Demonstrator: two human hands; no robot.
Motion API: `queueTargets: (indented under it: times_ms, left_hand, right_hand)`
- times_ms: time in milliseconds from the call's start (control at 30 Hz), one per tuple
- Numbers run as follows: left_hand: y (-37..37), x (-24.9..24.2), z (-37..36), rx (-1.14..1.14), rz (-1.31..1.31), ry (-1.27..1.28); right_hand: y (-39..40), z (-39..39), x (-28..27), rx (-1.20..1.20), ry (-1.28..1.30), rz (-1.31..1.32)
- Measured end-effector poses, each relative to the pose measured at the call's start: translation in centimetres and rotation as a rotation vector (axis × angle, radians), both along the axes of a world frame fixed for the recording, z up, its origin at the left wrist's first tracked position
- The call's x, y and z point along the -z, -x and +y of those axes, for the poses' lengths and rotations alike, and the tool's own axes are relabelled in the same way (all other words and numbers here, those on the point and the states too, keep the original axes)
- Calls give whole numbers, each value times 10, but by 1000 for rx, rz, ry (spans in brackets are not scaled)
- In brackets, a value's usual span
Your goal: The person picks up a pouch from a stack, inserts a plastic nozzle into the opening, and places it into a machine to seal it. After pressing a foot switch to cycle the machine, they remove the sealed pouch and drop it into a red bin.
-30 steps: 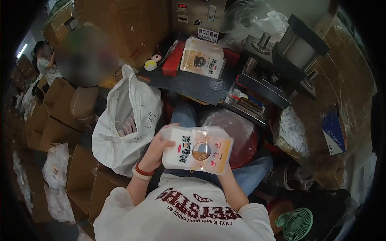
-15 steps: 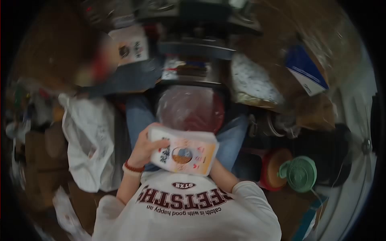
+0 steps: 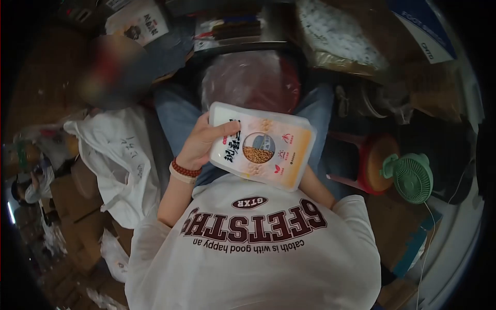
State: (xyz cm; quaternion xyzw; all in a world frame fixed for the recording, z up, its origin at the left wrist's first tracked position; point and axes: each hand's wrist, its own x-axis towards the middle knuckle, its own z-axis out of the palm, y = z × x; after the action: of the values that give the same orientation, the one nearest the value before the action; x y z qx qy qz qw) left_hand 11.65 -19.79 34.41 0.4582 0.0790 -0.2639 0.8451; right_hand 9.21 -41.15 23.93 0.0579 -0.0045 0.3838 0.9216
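A white-and-orange packaging pouch (image 3: 289, 137) with dark lettering and a round patch showing tan beans is held above my lap, its printed face up. My left hand (image 3: 199, 142), with a red bead bracelet at the wrist, grips the pouch's left edge, thumb on top and fingers underneath. My right forearm (image 3: 318, 188) runs up behind the lower right of the pouch. The pouch hides my right hand, so its fingers do not show. Just beyond lies a round reddish surface under clear plastic (image 3: 248, 80), between my knees.
On the left stands a white sack (image 3: 121, 165). A similar pouch (image 3: 137, 23) lies at the upper left. To the right are a red-legged stool (image 3: 374, 163) and a green fan (image 3: 413, 178) with a cord. A blue-and-white box (image 3: 423, 28) is at the upper right.
The view has tilted downward, so the surroundings ahead sit higher in it. The pouch is farther from my shirt and slants down to the right more. My left hand still grips it.
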Motion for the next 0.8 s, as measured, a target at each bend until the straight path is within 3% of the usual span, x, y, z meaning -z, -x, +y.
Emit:
queueTargets:
  times_ms: [133, 233, 267, 333, 367, 433, 533, 567, 600, 667, 800]
  left_hand:
    - [34, 19, 31, -59, 108, -30]
    - [60, 43, 77, -246, 194, -87]
    - [68, 51, 93, -296, 197, -113]
    - [86, 66, 120, -364, 202, -165]
    - [96, 74, 129, -376, 200, -167]
    - [109, 88, 140, -481, 179, -237]
    - [123, 91, 139, -600, 164, -223]
    - [127, 89, 137, -621, 169, -182]
    - [129, 94, 139, -617, 169, -165]
    - [133, 109, 146, -666, 101, -401]
    - [131, 107, 140, -719, 114, -439]
  right_hand:
    - [13, -9, -2, 72, 9, 37]
    - [20, -1, -10, 184, 529, -181]
    - [22, 8, -10, 155, 514, -182]
    - [23, 26, -19, 3, 1033, -412]
    - [23, 39, -22, -5, 1027, -419]
    - [19, 69, -28, -284, 1137, -510]
    - [20, 78, -13, -406, 1180, -477]
    - [18, 74, -11, -402, 1197, -480]
    - [17, 69, -12, -358, 1098, -324]
    - [14, 52, -3, -307, 1010, -167]
    - [21, 14, 35, -234, 894, 39]
